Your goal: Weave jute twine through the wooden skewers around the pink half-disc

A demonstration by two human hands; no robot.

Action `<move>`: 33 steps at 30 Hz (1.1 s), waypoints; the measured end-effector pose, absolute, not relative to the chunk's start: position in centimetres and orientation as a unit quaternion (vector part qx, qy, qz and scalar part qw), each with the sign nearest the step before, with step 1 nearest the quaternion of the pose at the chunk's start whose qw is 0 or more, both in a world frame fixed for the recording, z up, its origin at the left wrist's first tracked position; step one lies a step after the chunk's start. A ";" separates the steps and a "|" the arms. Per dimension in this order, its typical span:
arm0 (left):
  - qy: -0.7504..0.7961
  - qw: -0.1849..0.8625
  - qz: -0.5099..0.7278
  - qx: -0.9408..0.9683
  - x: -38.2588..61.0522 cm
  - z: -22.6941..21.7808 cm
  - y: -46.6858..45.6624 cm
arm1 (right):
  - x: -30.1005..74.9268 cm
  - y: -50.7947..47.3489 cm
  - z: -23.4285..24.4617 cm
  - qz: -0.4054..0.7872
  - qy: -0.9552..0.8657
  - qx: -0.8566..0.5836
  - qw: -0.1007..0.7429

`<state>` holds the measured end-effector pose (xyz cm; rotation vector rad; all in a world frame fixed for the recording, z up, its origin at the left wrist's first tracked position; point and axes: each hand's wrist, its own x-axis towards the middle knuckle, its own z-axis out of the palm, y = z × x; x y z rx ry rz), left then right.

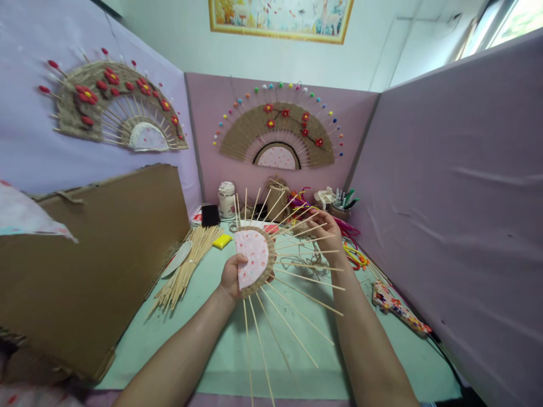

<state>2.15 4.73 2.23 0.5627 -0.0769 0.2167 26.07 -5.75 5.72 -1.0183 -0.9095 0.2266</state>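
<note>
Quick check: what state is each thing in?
Left hand: gripping the fan piece
Right hand: raised by the sticks
Fan piece: held up, sticks spread
Stick bundle: lying on the table
Jar: lidded
Cardboard: upright
Yellow packet: lying flat
Left-wall fan: hung
Rear-wall fan: hung

Left hand [231, 277] gripping spotted half-disc [253, 251] at nine o'clock; right hand [326, 233] by radiating sticks [314, 299], two o'clock, above counter [212, 362].

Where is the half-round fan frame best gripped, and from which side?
Probably by the straight edge of its spotted panel, from the person's left, where the left hand holds it: that side looks clear, while thin sticks splay from the curved woven rim.
</note>
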 end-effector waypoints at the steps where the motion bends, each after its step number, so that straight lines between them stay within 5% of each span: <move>1: -0.037 0.955 0.103 0.276 2.2 2.2 4.6 | 26.1 -5.9 5.9 0.091 -0.418 -0.471 0.772; 14: -0.039 0.958 0.084 0.270 2.5 1.7 4.0 | 26.5 -7.6 7.2 -0.060 -0.403 -0.503 0.762; 33: -0.037 0.962 0.049 0.268 2.9 1.4 3.5 | 26.4 -9.7 8.0 -0.102 -0.406 -0.480 0.771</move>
